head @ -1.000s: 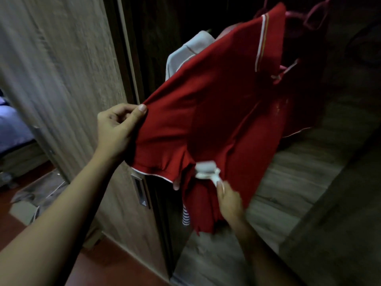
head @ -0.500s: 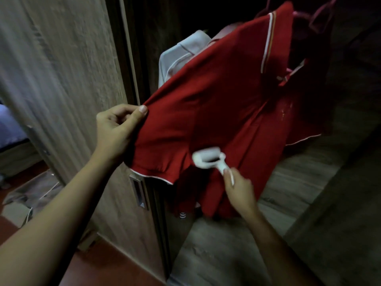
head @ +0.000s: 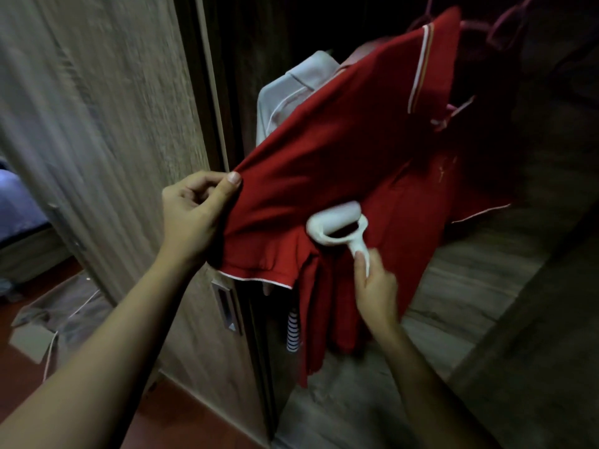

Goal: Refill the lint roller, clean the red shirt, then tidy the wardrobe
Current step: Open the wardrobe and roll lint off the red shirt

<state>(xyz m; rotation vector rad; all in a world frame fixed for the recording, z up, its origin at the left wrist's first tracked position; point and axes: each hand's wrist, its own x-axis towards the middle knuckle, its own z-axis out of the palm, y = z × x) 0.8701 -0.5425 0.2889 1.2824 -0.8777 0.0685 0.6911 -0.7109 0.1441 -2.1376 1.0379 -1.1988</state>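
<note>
Since a second ago the lint roller (head: 335,223) has climbed from beside the sleeve hem to just right of the frame's centre, its white drum lying on the red shirt (head: 340,150), which hangs in the wardrobe at upper right with one sleeve drawn out toward centre-left. The right hand (head: 376,286) curls round the roller's handle at lower centre, while the left hand (head: 194,215) pinches the sleeve between thumb and curled fingers. The pass will likely go best if that hand keeps the cloth taut and the strokes run straight and overlapping, though blur hides whether the drum presses fully flat.
</note>
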